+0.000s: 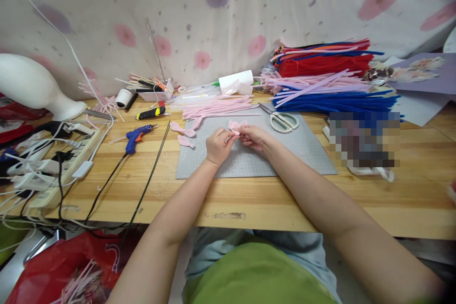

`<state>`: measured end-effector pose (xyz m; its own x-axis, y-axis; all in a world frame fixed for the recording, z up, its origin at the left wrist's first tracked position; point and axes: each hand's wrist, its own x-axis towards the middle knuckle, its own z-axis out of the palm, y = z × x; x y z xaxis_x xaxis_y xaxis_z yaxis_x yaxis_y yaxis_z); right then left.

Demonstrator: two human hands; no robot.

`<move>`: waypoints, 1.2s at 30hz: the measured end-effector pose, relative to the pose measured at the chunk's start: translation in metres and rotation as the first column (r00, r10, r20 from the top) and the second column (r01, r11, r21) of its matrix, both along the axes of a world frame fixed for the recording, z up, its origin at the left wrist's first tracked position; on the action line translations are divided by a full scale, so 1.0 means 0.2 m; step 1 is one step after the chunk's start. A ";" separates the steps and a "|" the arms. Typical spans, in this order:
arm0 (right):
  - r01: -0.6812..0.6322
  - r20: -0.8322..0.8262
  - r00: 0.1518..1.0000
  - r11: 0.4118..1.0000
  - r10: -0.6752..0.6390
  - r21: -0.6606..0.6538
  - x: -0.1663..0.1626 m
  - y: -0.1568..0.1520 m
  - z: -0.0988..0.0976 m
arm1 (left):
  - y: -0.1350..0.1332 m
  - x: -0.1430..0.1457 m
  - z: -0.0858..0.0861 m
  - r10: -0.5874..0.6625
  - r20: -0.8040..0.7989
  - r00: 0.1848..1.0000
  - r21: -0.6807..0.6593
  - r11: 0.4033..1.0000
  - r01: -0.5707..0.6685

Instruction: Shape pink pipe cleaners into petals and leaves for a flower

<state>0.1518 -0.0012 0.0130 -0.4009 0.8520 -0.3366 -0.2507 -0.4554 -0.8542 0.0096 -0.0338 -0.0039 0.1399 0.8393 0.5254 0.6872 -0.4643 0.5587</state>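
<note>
Over the grey cutting mat (302,149), my left hand (219,145) and my right hand (254,137) meet. Between their fingertips is a small pink pipe-cleaner flower piece (235,125), pinched by both hands; its lower part is hidden by the fingers. Left of my hands lie loose pink pipe-cleaner petals (185,141), some on the mat's edge and some on the wood. Behind, a row of light pink pipe cleaners (221,106) lies along the mat's far edge. Scissors with pale green handles (283,122) rest to the right of my right hand.
A blue glue gun (133,140), a yellow-black cutter (150,113) and a long dark green stem (151,171) lie left. Cables and a power strip (83,142) crowd the far left. Blue pipe cleaners (338,101) and red ones (324,65) are stacked back right.
</note>
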 end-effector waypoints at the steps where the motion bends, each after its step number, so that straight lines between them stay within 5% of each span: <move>1: -0.006 0.002 1.000 1.000 0.006 -0.005 0.00 0.00 0.00 | 0.00 0.00 -0.01 0.002 -0.011 1.000 0.034 0.999 -0.002; 6: 0.022 0.031 0.999 1.000 -0.022 0.016 -0.03 -0.01 0.00 | 0.03 0.00 -0.03 0.027 0.010 1.000 0.156 0.987 -0.029; 10: 0.156 0.022 0.987 0.983 -0.158 0.096 -0.03 0.00 -0.01 | 0.06 -0.02 -0.03 0.122 0.094 0.988 0.089 0.987 -0.130; 14: 0.394 0.131 0.886 0.872 -0.444 0.291 0.03 0.03 -0.05 | 0.10 -0.04 -0.02 0.258 0.152 0.954 -0.120 0.963 -0.241; 17: 0.417 0.232 0.791 0.776 -0.566 0.473 0.08 0.07 -0.10 | 0.13 -0.05 -0.02 0.346 0.091 0.934 -0.248 0.916 -0.315; 29: 0.253 0.348 0.767 0.752 -0.539 0.608 0.11 0.07 -0.17 | 0.08 -0.04 -0.02 0.331 -0.243 0.912 -0.260 0.883 -0.390; 36: 0.268 0.344 0.768 0.759 -0.540 0.593 0.11 0.08 -0.19 | 0.16 -0.28 0.15 0.443 -0.326 0.835 -0.117 0.858 -0.500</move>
<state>0.1746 0.0144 -0.0241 0.1163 0.9856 0.1224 0.1826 0.0999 -0.9781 -0.0464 -0.0022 0.0256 -0.1833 0.9190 0.3490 0.9336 0.0515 0.3546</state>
